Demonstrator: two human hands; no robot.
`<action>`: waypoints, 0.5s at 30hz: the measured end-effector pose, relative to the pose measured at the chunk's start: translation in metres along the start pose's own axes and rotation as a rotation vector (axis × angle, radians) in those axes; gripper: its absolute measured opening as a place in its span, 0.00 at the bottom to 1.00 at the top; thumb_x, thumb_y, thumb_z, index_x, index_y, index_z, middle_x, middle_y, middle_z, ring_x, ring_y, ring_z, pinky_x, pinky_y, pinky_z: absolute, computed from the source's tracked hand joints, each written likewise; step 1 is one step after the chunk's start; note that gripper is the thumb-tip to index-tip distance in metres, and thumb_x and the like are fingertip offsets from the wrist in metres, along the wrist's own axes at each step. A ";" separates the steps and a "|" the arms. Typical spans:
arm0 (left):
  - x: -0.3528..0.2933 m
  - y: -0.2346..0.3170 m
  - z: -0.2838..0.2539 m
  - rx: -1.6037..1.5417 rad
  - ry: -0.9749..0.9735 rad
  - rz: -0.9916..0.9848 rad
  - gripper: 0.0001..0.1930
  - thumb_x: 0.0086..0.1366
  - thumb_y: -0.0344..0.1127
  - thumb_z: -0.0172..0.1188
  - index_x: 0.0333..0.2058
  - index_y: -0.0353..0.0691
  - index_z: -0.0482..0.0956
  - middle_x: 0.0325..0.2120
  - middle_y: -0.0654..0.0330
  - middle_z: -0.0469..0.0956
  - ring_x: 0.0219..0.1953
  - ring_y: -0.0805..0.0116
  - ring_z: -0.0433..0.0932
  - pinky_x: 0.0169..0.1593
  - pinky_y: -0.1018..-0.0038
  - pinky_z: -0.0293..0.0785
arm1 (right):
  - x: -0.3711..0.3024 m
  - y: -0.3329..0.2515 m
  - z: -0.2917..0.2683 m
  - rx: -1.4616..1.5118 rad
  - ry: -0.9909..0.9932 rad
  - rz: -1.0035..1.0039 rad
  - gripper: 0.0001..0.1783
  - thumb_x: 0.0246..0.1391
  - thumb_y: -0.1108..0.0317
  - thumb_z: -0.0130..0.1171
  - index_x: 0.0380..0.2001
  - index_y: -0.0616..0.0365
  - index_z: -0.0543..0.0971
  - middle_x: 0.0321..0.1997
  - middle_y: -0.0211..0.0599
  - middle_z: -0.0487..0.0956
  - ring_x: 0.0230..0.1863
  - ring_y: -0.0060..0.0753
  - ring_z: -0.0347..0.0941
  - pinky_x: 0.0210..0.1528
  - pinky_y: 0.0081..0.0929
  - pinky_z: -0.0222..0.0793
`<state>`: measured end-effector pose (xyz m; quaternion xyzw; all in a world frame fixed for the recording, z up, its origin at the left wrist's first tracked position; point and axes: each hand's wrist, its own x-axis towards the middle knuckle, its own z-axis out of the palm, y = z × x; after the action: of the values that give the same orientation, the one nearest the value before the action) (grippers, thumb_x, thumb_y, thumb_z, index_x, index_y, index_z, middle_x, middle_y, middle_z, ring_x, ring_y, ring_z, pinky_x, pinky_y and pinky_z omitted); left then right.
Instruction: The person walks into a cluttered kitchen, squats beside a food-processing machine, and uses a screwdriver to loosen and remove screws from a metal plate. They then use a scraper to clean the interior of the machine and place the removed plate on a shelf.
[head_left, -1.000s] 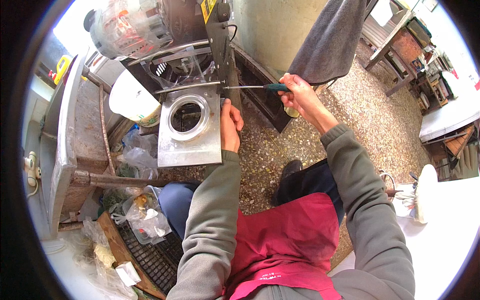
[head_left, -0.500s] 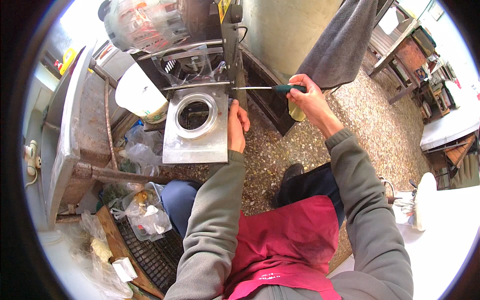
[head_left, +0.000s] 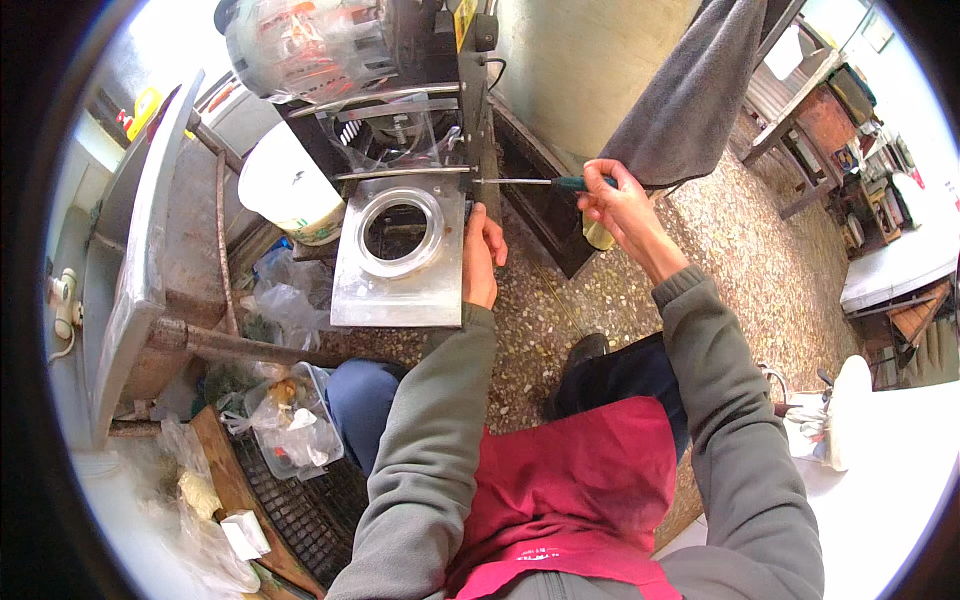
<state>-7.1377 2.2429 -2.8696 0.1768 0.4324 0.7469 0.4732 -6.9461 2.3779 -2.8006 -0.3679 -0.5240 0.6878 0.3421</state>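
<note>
The right hand (head_left: 625,205) is closed around the green handle of a screwdriver (head_left: 545,182), whose thin shaft runs level to the left and meets the dark upright post (head_left: 478,120) on the right side of the machine (head_left: 400,130). The exact screw at the tip is too small to make out. The left hand (head_left: 480,255) grips the right edge of the flat metal plate (head_left: 400,290) with its fingers curled round it; the plate has a round ringed opening (head_left: 400,228) in the middle and juts out toward the person from under the machine's frame.

As a judgement, the step in hand is turning a fastener at that post while the plate is steadied. To do it well, the shaft wants to stay square to the post — any tilt and the tip is likely to slip out — with steady push along the shaft as the wrist turns. The left hand's hold matters too: it should keep the plate from sagging or twisting (a loose plate would bind the screw).

Round about: a white bucket (head_left: 290,185) left of the machine, a grey cloth (head_left: 690,90) hanging behind the right hand, plastic bags (head_left: 285,300) on the speckled floor (head_left: 720,250), and the person's red apron (head_left: 580,490) — worn over grey sleeves.
</note>
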 end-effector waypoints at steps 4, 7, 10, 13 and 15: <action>-0.003 0.002 0.002 0.007 0.011 0.003 0.24 0.78 0.49 0.52 0.20 0.48 0.66 0.16 0.68 0.63 0.15 0.75 0.61 0.22 0.74 0.56 | -0.010 -0.003 -0.001 -0.055 -0.030 -0.052 0.17 0.66 0.71 0.61 0.55 0.59 0.71 0.47 0.37 0.76 0.38 0.24 0.76 0.39 0.19 0.73; -0.003 0.003 0.001 0.006 0.005 0.008 0.25 0.78 0.49 0.52 0.19 0.48 0.66 0.16 0.68 0.63 0.15 0.75 0.61 0.21 0.75 0.55 | -0.016 -0.004 0.001 -0.107 -0.013 -0.096 0.17 0.67 0.72 0.61 0.55 0.58 0.70 0.50 0.38 0.74 0.40 0.25 0.76 0.41 0.20 0.74; -0.004 0.004 -0.002 0.002 0.002 0.006 0.25 0.78 0.50 0.52 0.19 0.48 0.65 0.16 0.68 0.63 0.15 0.75 0.61 0.21 0.76 0.54 | -0.016 -0.004 0.005 -0.037 -0.012 0.004 0.17 0.66 0.75 0.60 0.55 0.58 0.71 0.49 0.36 0.75 0.41 0.24 0.76 0.43 0.19 0.74; -0.004 0.004 -0.005 0.005 0.014 0.003 0.25 0.77 0.50 0.52 0.19 0.48 0.65 0.15 0.68 0.62 0.15 0.75 0.61 0.21 0.75 0.54 | -0.013 -0.002 0.007 -0.034 -0.049 -0.012 0.17 0.66 0.72 0.62 0.55 0.57 0.71 0.47 0.35 0.76 0.40 0.23 0.76 0.42 0.19 0.74; -0.004 0.003 -0.006 0.011 0.023 0.002 0.26 0.77 0.50 0.52 0.19 0.48 0.65 0.15 0.68 0.62 0.15 0.75 0.61 0.21 0.75 0.54 | -0.011 0.001 0.008 -0.124 -0.028 -0.165 0.17 0.68 0.68 0.63 0.54 0.57 0.71 0.43 0.33 0.76 0.38 0.22 0.75 0.38 0.19 0.73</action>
<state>-7.1419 2.2363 -2.8700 0.1713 0.4416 0.7470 0.4665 -6.9476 2.3646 -2.7990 -0.3346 -0.5985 0.6287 0.3668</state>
